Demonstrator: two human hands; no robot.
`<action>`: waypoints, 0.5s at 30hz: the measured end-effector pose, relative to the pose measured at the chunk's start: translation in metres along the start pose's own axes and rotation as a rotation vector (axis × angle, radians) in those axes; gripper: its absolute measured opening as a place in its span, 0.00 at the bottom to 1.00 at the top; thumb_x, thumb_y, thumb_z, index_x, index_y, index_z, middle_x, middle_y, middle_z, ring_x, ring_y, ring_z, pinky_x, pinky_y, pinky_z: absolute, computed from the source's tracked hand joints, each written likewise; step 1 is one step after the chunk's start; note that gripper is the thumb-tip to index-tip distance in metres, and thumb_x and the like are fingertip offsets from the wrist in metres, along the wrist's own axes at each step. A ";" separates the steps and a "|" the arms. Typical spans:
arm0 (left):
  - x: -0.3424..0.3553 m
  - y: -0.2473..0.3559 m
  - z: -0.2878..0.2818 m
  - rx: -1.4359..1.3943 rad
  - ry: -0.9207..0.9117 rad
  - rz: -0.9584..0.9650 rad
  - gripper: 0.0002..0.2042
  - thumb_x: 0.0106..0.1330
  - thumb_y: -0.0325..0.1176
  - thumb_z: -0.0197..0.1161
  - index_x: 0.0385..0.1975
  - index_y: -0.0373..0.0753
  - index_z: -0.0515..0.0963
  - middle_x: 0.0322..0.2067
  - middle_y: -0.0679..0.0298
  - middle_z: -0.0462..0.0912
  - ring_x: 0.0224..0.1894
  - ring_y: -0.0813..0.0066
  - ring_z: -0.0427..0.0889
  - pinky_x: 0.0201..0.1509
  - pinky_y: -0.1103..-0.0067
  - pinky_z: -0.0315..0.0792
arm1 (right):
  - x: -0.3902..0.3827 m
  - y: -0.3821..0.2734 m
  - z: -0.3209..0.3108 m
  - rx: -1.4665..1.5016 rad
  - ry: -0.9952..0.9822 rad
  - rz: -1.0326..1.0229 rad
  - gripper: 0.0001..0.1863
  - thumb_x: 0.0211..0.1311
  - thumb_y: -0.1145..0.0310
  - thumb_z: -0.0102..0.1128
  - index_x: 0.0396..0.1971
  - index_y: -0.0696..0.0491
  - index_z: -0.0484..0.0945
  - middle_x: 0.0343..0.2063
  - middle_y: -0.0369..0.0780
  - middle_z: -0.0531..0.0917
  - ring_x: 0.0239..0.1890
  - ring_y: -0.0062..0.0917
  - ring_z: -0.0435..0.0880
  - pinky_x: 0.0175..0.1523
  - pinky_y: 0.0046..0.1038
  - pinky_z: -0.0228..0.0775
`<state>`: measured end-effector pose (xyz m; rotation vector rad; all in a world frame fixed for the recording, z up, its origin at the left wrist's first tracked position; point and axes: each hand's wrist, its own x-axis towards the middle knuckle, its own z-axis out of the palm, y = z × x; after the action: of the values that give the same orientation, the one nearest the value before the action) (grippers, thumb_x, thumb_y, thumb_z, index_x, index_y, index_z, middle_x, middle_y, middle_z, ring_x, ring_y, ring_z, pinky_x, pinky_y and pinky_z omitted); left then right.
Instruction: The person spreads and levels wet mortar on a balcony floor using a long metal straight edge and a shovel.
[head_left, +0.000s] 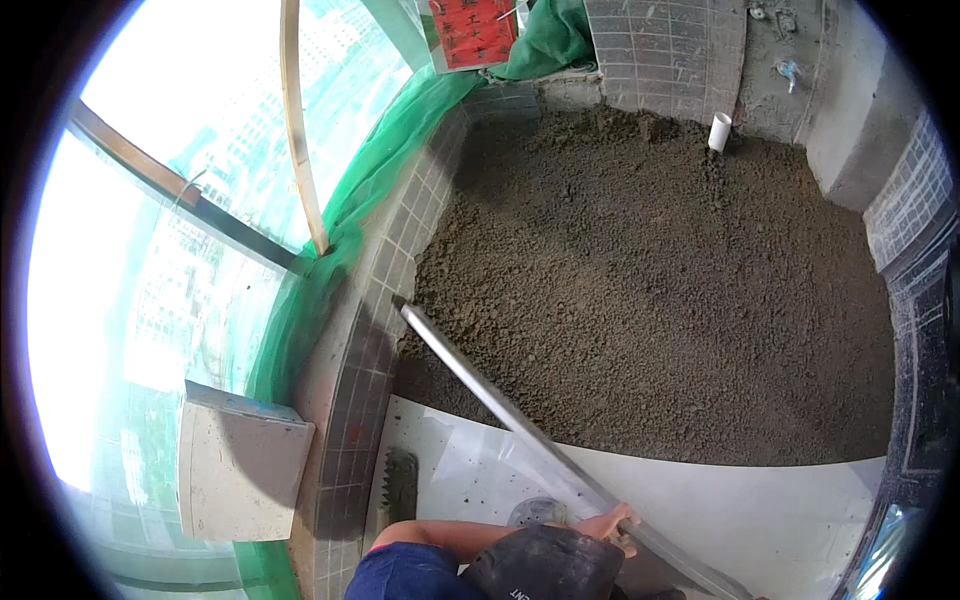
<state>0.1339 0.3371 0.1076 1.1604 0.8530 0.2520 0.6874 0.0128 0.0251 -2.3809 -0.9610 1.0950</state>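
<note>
My left hand (604, 524) grips a long silver metal straightedge (500, 405) near its lower right part. The bar slants up and left over a large white slab (740, 505). Its far end sits at the left edge of a coarse grey-brown mortar bed (650, 290), beside the tiled low wall (400, 230). My left forearm crosses from the lower left, partly behind a dark rounded thing (545, 565) with white lettering. A notched trowel (402, 480) lies on the slab's left side. Near the hand, a round grey disc (538, 511) is partly covered. My right hand does not show.
A white pipe (719, 132) stands up from the mortar at the back. Green netting (345, 215) and a wooden post (296, 130) line the bright opening at left. A pale box (245, 465) stands beside the ledge. A concrete column (850, 130) rises at back right.
</note>
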 end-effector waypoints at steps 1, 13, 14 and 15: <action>-0.003 -0.010 0.001 -0.011 0.007 -0.015 0.24 0.68 0.42 0.64 0.55 0.38 0.61 0.35 0.57 0.76 0.28 0.76 0.76 0.34 0.75 0.72 | -0.002 -0.008 0.001 -0.005 -0.041 -0.013 0.16 0.63 0.72 0.53 0.48 0.58 0.81 0.46 0.49 0.83 0.49 0.39 0.81 0.54 0.39 0.72; 0.031 -0.002 -0.036 0.264 0.655 -0.118 0.19 0.68 0.45 0.62 0.47 0.39 0.67 0.22 0.54 0.78 0.28 0.52 0.82 0.34 0.63 0.74 | -0.002 -0.173 0.042 -0.576 -0.208 -0.163 0.14 0.61 0.68 0.56 0.45 0.48 0.83 0.40 0.47 0.85 0.45 0.48 0.82 0.52 0.44 0.72; 0.033 0.002 -0.039 0.275 0.661 -0.133 0.19 0.68 0.45 0.62 0.46 0.39 0.67 0.22 0.54 0.78 0.29 0.52 0.82 0.34 0.63 0.74 | 0.000 -0.170 0.043 -0.558 -0.203 -0.194 0.14 0.61 0.68 0.56 0.45 0.48 0.83 0.40 0.47 0.85 0.45 0.48 0.82 0.52 0.44 0.72; 0.036 0.010 -0.044 0.288 0.668 -0.144 0.18 0.68 0.44 0.62 0.45 0.39 0.67 0.22 0.53 0.78 0.29 0.51 0.82 0.34 0.63 0.74 | 0.004 -0.168 0.047 -0.539 -0.194 -0.227 0.14 0.61 0.68 0.56 0.45 0.48 0.83 0.40 0.47 0.85 0.45 0.48 0.82 0.52 0.44 0.72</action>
<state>0.1298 0.3934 0.0942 1.2904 1.5948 0.4177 0.5804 0.1360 0.0863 -2.4982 -1.7359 1.0970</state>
